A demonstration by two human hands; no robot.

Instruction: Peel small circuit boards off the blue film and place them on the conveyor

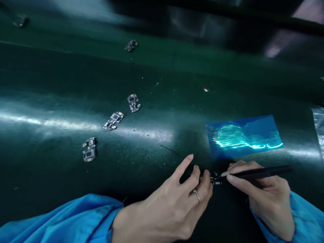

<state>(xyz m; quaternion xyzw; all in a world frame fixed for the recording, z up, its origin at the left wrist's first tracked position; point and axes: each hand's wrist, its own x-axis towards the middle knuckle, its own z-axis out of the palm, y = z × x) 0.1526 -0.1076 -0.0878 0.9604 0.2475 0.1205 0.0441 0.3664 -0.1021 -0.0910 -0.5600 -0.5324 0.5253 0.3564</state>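
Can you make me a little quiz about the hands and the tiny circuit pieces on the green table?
1. True or false: the right hand holds a thin black tool.
2. What does the left hand touch? A) the blue sheet B) a small circuit board C) nothing
3. How many small boards lie in a loose diagonal row to the left on the green table?

Key
1. True. Its tip meets the small circuit board.
2. B. The fingertips steady that board.
3. Three: the near board, the middle board and the far board. One more, the distant board, lies further back.
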